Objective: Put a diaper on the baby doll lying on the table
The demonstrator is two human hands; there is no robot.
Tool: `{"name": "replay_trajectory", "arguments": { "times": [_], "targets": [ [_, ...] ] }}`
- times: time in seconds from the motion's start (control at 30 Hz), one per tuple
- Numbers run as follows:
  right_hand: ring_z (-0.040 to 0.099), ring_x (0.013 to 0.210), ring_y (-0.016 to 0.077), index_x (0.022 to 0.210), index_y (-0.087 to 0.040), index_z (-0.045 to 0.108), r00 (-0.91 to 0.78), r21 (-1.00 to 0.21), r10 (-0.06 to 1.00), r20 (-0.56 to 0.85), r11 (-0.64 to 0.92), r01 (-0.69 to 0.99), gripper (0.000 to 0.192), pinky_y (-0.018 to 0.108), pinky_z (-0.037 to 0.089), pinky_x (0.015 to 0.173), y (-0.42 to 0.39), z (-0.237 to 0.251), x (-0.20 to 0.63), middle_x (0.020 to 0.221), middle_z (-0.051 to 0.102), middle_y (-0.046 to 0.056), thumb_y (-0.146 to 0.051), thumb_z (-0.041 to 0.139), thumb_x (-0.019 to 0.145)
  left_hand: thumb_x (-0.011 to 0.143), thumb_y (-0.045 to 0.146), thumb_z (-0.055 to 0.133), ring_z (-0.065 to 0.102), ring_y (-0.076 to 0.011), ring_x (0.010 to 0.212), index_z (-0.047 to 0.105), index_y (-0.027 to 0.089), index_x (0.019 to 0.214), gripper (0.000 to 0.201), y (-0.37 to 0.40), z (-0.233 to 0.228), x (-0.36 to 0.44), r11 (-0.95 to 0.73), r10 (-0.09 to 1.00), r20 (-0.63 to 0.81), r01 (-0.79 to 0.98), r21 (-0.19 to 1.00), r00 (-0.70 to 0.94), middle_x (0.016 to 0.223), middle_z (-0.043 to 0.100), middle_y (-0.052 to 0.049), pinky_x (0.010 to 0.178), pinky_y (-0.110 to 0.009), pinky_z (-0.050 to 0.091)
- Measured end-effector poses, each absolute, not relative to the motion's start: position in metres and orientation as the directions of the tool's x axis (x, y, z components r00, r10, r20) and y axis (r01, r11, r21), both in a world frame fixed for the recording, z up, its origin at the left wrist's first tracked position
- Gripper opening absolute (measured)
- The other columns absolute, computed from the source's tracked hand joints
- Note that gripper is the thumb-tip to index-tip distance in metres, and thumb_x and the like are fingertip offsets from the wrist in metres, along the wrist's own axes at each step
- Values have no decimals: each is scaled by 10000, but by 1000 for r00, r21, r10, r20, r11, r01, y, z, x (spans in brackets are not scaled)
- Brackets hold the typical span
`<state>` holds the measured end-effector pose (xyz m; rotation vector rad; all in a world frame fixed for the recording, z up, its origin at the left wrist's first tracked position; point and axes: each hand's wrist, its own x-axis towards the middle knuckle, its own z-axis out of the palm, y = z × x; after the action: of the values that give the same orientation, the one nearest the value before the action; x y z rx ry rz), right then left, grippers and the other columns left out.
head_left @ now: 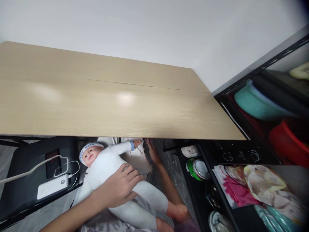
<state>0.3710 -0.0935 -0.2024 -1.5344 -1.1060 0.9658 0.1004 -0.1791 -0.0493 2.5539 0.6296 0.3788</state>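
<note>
A baby doll (pixel 106 164) in a white suit with blue cuffs and a printed headband lies face up across my lap. Its bare feet point to the lower right. My left hand (pixel 124 185) lies over its hip, fingers curved across the thigh and thumb apart, holding the doll against me. Past the doll, my right hand (pixel 151 149) reaches down below the table's near edge. Its fingers look stretched out beside a whitish, crumpled bag or cloth (pixel 135 158); the table edge partly hides the fingertips. The doll's raised hand rests over that whitish item.
A light wooden tabletop (pixel 108 106) spans the front. On a black chair (pixel 21 167) at left lies a white power bank (pixel 53 187) with cables. At right, a black rack (pixel 200 193) holds cans, cloths and plastic bags, with teal (pixel 260 103) and red (pixel 287 138) tubs higher up.
</note>
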Motion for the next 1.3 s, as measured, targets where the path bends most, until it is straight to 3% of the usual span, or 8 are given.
{"name": "replay_trajectory", "arguments": {
  "times": [0.13, 0.27, 0.43, 0.57, 0.67, 0.8, 0.97, 1.3],
  "targets": [
    [718, 1281, 328, 1244, -247, 780, 247, -929, 964, 96, -3, 371, 458, 563, 516, 1214, -126, -149, 371, 1314, 807, 128, -637, 638, 1049, 1033, 443, 799, 643, -304, 1120, 590, 193, 1476, 549, -180, -49, 98, -779, 487, 154, 348, 522, 860, 1208, 743, -70, 1014, -463, 441],
    [715, 1309, 289, 1378, -271, 744, -172, -789, 952, 253, 306, 532, 311, 497, 545, 1188, -131, -100, 333, 1371, 787, 106, -353, 581, 1127, 1027, 462, 797, 665, -307, 1123, 630, 201, 1428, 507, -179, -51, 100, -787, 459, 157, 318, 529, 874, 1197, 770, -64, 1014, -466, 447],
    [635, 1399, 331, 1465, -201, 673, -589, -514, 808, -10, 501, 696, 441, 517, 471, 1248, -96, -92, 278, 1481, 716, 149, -266, 731, 1032, 1035, 512, 773, 695, -307, 1151, 638, 213, 1432, 515, -176, -45, 103, -763, 458, 193, 272, 586, 868, 1264, 789, -76, 1072, -482, 480],
    [720, 1155, 290, 1271, -168, 693, -633, -389, 770, -80, 561, 731, 240, 407, 566, 1019, -79, -89, 248, 1288, 762, 133, -211, 713, 1035, 1111, 435, 669, 693, -292, 1248, 621, 263, 1463, 395, -193, -51, 69, -723, 575, 327, 278, 633, 750, 1333, 773, -93, 1123, -468, 527],
    [702, 1167, 291, 1243, -179, 655, -706, -332, 708, -7, 664, 670, 219, 405, 556, 997, -81, -76, 237, 1277, 748, 128, -232, 729, 1043, 1085, 228, 602, 714, -264, 1053, 663, 273, 1202, 139, -227, -85, 14, -589, 804, 533, 485, 647, 265, 1062, 746, -60, 941, -420, 594],
    [669, 1203, 301, 1247, -172, 636, -748, -318, 660, 70, 726, 610, 221, 426, 540, 1034, -89, -58, 229, 1269, 730, 130, -283, 716, 1074, 1047, 494, 658, 717, -345, 1149, 645, 259, 1251, 311, -278, -137, -56, -32, 974, 180, 703, 710, -137, 1251, 709, -101, 1005, -576, 621],
    [665, 1178, 297, 1306, -190, 635, -743, -355, 643, 185, 749, 560, 247, 428, 545, 1004, -100, -40, 230, 1263, 732, 116, -303, 686, 1092, 908, 611, 776, 744, -409, 1215, 529, 288, 1426, 658, -297, -149, -69, 216, 976, -154, 620, 754, -153, 1349, 709, -120, 1043, -687, 642],
    [761, 981, 249, 1318, -276, 697, -522, -414, 760, 387, 649, 638, 319, 335, 543, 797, -130, 27, 324, 1195, 786, 53, -262, 713, 999, 835, 535, 852, 788, -352, 1167, 455, 287, 1416, 746, -252, -75, -49, -58, 991, 120, 600, 798, -64, 1370, 690, -137, 915, -509, 700]
  ]
}}
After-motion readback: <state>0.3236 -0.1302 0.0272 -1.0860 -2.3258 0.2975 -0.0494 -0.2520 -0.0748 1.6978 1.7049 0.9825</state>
